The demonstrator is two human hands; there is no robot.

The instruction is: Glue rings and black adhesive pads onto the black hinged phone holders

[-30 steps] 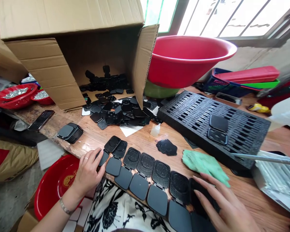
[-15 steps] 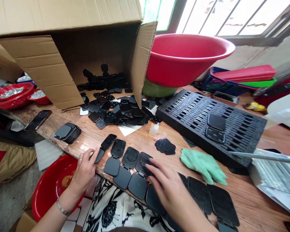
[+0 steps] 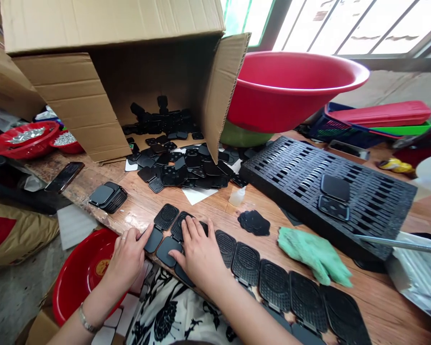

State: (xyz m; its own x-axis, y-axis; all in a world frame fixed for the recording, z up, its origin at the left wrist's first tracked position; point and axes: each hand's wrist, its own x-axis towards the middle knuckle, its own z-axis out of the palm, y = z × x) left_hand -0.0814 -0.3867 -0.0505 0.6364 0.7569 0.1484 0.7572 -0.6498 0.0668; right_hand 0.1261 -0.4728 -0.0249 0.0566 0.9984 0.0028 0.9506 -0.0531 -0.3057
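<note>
My left hand [image 3: 127,254] is at the left end of a row of hinged black plates. Its index finger lies along the edge of the leftmost hinged black plate [image 3: 153,240], with the other fingers curled; the thumb is mostly hidden. My right hand [image 3: 203,251] lies palm down over the row, its fingers spread on the textured half of a second hinged plate [image 3: 177,231] and its thumb near that plate's smooth half. More unfolded plates [image 3: 246,263] continue to the right, partly beneath my right forearm.
A cardboard box [image 3: 72,100] lies on its side with a heap of black plates [image 3: 187,167] spilling out. A plate stack [image 3: 109,196], small bottle [image 3: 237,196], black pieces [image 3: 254,223], green glove [image 3: 314,254] and black slotted block [image 3: 290,177] surround the row. A red basin [image 3: 66,282] sits below the table edge.
My left hand has laid the leftmost plate flat against the row. My right hand has moved left along the row and now presses on the plates there. The view has shifted slightly.
</note>
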